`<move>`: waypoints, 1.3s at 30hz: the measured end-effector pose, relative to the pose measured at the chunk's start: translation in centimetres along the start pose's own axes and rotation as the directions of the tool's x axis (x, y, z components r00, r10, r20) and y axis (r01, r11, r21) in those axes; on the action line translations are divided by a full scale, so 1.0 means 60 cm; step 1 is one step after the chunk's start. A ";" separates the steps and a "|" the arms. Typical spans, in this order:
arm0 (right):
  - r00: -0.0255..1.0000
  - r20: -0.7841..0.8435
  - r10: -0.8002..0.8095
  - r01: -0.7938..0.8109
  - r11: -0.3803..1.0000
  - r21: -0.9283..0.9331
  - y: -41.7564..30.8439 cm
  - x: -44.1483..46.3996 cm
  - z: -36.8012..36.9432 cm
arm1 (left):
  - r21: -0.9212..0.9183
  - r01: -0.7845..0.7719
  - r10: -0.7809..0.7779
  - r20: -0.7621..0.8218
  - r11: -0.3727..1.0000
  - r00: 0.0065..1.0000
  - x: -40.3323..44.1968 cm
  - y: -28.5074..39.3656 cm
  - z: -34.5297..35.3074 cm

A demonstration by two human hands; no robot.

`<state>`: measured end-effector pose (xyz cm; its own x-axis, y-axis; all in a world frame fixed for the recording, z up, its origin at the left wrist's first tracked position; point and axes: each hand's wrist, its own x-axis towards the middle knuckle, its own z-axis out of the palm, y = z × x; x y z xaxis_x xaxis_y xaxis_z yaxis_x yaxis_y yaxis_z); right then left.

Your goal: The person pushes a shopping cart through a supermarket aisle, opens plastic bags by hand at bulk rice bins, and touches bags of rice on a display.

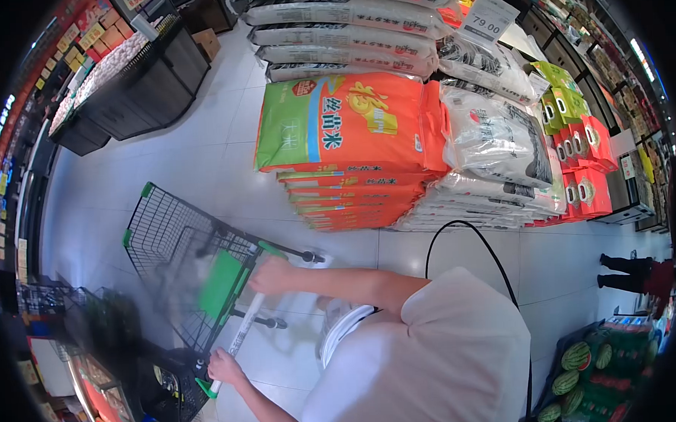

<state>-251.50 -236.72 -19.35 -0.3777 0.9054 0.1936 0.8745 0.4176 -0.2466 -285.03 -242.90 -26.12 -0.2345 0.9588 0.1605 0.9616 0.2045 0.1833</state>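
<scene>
You are in a supermarket, as the stacked rice sacks [350, 125], price sign [485, 21] reading 79.00, watermelons [565, 382] and shopping cart [225, 283] around you show.

Floor tiles: pale, glossy tiles [220, 144] with thin joints; I see them running between the displays.
Display bin: a dark, angular bin [144, 87] standing at my upper left.
Shelving: stocked shelves [631, 89] curving along my right margin, details too small to read.
Light: one white strip [642, 59], upper right; soft sheen underfoot.
</scene>
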 end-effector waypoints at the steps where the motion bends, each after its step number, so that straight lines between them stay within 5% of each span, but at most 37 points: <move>1: 1.000 -0.005 0.002 -0.003 1.000 -0.013 0.001 0.019 0.005 | -0.011 -0.012 0.012 -0.002 1.000 1.000 0.026 -0.003 0.004; 17: 0.954 -0.086 0.286 -0.290 0.956 -0.049 0.077 0.209 0.052 | -0.107 -0.245 0.241 -0.049 0.964 0.969 0.360 0.051 0.091; 23: 0.922 -0.311 0.230 -0.277 0.954 -0.113 0.108 0.273 0.077 | -0.102 -0.373 0.371 -0.046 0.922 0.928 0.502 0.075 0.131; 27: 0.933 -0.166 0.319 -0.336 0.938 -0.088 0.123 0.316 0.077 | -0.124 -0.425 0.425 -0.024 0.897 0.905 0.594 0.097 0.162; 39: 0.909 -0.233 0.345 -0.380 0.917 -0.123 0.203 0.427 0.065 | -0.224 -0.545 0.558 -0.005 0.808 0.830 0.823 0.216 0.223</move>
<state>-251.69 -208.11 -21.08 0.0293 0.9497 0.3118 0.9827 0.0297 -0.1826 -282.25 -190.26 -28.82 0.3411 0.9088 0.2402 0.8728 -0.4010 0.2781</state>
